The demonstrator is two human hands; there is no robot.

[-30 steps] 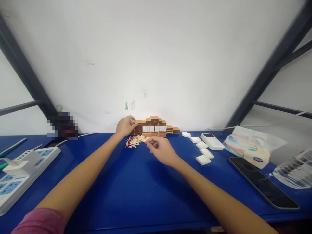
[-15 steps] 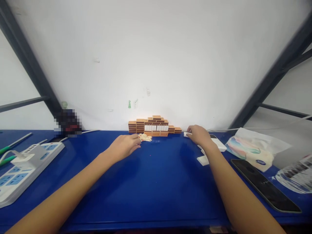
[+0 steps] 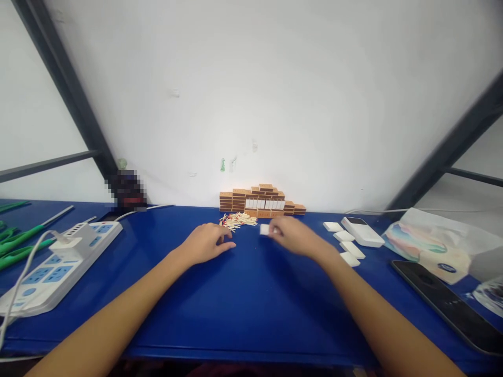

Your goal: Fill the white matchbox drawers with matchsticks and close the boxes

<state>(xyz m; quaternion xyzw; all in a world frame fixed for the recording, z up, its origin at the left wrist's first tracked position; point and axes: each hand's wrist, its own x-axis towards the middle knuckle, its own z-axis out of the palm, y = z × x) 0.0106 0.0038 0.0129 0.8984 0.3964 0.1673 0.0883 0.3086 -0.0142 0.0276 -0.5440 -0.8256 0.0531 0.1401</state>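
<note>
My right hand (image 3: 288,234) pinches a small white matchbox tray (image 3: 264,229) just in front of the stacked matchboxes. Its thumb and fingers close on the tray's right end. Beside the pile of loose matches (image 3: 239,220), my left hand (image 3: 208,243) hovers low with thumb and fingers apart and nothing between them. Brown-sided matchboxes (image 3: 232,201) stand stepped against the wall, with white pieces upright in a row in their middle. Several more white trays (image 3: 351,249) lie loose to the right of my right hand.
A white power bank (image 3: 362,232) lies right of the loose trays. Farther right are a tissue pack (image 3: 426,241), a black phone (image 3: 448,303) and a clear plastic bottle (image 3: 489,294). At left are a power strip (image 3: 58,272) and green-handled tools (image 3: 27,239).
My right hand has taken a white tray from the right and brought it left, near the matches. My left hand has drawn slightly back from the match pile. The view has shifted a little.
</note>
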